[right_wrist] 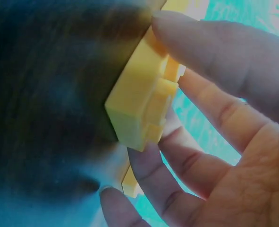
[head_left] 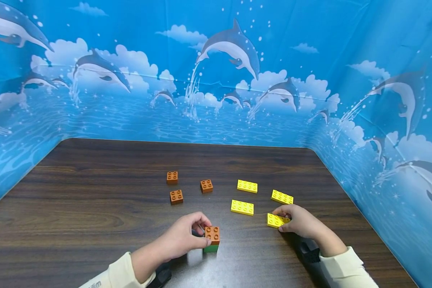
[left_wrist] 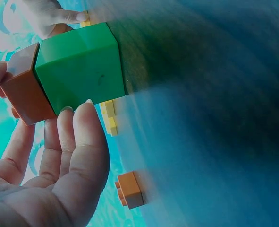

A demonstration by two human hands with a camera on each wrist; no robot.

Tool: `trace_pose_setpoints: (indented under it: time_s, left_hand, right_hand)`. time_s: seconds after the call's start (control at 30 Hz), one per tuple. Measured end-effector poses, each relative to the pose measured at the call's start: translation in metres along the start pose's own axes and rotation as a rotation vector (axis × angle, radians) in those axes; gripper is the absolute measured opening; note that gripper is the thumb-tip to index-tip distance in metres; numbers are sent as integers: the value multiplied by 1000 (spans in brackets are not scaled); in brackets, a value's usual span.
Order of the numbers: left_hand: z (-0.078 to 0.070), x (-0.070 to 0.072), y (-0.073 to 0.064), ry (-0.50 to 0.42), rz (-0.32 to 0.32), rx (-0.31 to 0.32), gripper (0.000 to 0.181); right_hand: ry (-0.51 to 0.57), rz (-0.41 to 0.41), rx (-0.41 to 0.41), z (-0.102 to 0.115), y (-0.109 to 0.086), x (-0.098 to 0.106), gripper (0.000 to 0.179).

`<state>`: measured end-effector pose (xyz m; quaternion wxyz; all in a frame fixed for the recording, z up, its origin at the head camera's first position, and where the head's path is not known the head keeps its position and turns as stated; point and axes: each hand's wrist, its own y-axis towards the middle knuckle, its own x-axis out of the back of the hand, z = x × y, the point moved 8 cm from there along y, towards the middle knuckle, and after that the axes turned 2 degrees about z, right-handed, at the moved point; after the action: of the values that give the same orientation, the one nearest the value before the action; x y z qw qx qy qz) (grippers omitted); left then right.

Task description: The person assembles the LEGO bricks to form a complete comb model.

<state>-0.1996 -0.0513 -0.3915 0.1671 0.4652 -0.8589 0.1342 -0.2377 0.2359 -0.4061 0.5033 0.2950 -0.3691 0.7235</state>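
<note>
My left hand (head_left: 185,235) grips an orange-brown square brick (head_left: 212,235) between thumb and fingers. That brick sits on top of a taller green block (left_wrist: 80,68), and the left wrist view shows fingertips against the green side too. On the right, my right hand (head_left: 302,222) pinches a yellow long brick (head_left: 275,220) across its width, thumb on the near side. In the right wrist view the yellow brick (right_wrist: 139,99) lies on the table, its studs turned toward the palm.
Three loose orange-brown bricks, one of them nearest the left hand (head_left: 176,197), lie on the dark wooden table (head_left: 93,208). Three more yellow bricks, including one at centre (head_left: 242,207), lie around the right hand. A blue dolphin-print cloth (head_left: 216,120) borders the table's back and sides.
</note>
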Motion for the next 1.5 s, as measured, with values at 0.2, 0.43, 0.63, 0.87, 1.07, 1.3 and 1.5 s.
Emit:
trace_pose_setpoints:
  time_s: [0.2,0.43,0.63,0.87,1.07,1.3,1.5]
  left_hand:
    - [1,0,0,-7,1,3,28]
    - [2,0,0,-28,0,6,29]
    - [2,1,0,-36,1,8,29]
    - [2,2,0,-37,4,3,29]
    - [3,2,0,-45,5,9,29]
    - [3,1,0,-51,5,8,29]
    - [3,2,1,-49,6,14,29]
  right_hand:
    - [-77,-41,40,3,2,1,35]
    - [-193,-157,127,19,-4,6,37]
    - [-286,-286,158,38,-10,10,40]
    - [-291,-377,228,61,-14,7,42]
    - [-306,-389,296,78,-17,-1,43]
    - [-328,-389,372,97,-21,-14,45]
    - [-353,-372,465,114,-25,-24,44]
